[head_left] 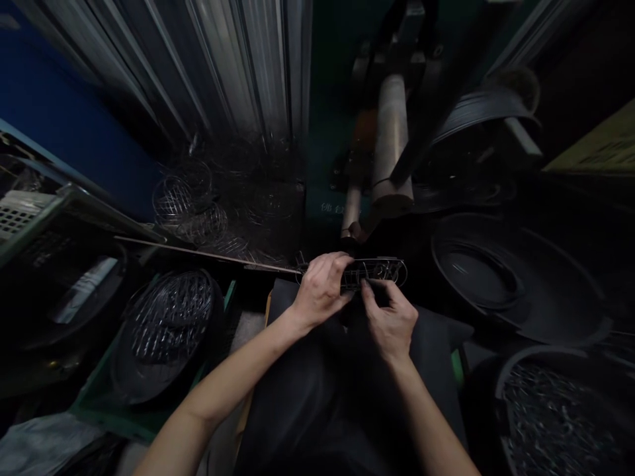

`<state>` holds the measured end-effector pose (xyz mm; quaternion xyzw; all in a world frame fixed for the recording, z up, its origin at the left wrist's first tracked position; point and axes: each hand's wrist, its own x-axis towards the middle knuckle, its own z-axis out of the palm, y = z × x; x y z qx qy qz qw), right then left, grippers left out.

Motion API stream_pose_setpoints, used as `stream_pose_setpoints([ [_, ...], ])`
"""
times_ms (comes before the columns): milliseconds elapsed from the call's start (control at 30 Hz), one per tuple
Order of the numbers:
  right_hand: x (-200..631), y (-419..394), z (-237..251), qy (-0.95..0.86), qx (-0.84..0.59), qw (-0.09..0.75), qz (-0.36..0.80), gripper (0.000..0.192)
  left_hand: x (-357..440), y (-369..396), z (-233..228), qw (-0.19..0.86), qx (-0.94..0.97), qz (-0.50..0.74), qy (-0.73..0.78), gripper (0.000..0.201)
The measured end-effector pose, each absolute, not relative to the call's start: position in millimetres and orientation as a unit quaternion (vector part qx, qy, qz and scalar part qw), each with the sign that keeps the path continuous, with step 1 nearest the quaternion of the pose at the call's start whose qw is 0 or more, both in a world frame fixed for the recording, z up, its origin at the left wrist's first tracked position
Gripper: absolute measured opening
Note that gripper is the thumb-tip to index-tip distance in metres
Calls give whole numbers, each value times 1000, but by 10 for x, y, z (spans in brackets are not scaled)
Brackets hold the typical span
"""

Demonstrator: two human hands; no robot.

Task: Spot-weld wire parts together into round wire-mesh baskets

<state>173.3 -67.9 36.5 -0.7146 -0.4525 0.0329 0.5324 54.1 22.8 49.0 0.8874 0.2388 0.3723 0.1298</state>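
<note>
Both hands are on a small wire rack [384,270], a long frame of thin metal wires held in front of the machine. My left hand [325,287] is closed around its left part, with the thumb below and the fingers over the top. My right hand [391,316] pinches at the near edge around the middle of the rack; whether a small piece sits between those fingertips is too dark to make out. Just above and behind the rack end the machine's two metal cylinders [391,152]. A dark apron [317,390] covers the lap below.
At left, a dark round tub [149,383] of wire pieces stands in a green crate [106,410]. Round wire grids [191,211] lie beyond a thin ledge. To the right are a wide black basin [555,284] and a bucket [506,370] full of small metal parts.
</note>
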Motion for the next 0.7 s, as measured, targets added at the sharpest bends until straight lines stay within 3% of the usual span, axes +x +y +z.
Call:
stream_pose_setpoints([
  [700,1696,-417,288,-451,-692,562,-48,13,603,383,504,77,883,398,235,43],
])
